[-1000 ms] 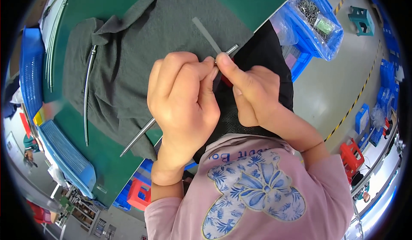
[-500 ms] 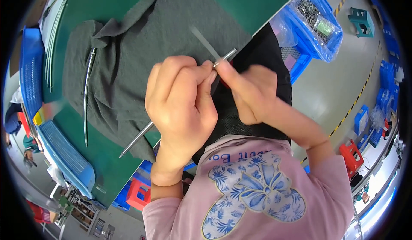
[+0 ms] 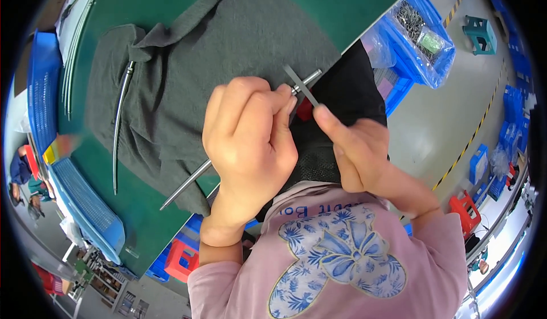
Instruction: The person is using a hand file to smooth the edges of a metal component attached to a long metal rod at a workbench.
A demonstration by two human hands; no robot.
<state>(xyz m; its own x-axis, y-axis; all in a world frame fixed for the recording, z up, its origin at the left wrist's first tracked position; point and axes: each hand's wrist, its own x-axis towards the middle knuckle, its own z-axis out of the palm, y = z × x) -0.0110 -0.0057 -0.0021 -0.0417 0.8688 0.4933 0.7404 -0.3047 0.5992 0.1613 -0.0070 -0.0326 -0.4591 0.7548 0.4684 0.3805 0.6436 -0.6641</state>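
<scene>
Just now the right hand (image 3: 364, 155) has drawn back toward the body, pinching the flat grey metal strip (image 3: 309, 95) by its near end, so more of it shows between thumb and rod; that looks like a pulling stroke nearing its end. The left hand (image 3: 250, 131) is clamped round the straight silver metal rod (image 3: 187, 185), slanting above the dark grey cloth (image 3: 250, 34) on the green table (image 3: 142, 228), and hides its middle. A curved silver rod (image 3: 117, 125) lies well apart on the cloth, seemingly out of the way.
</scene>
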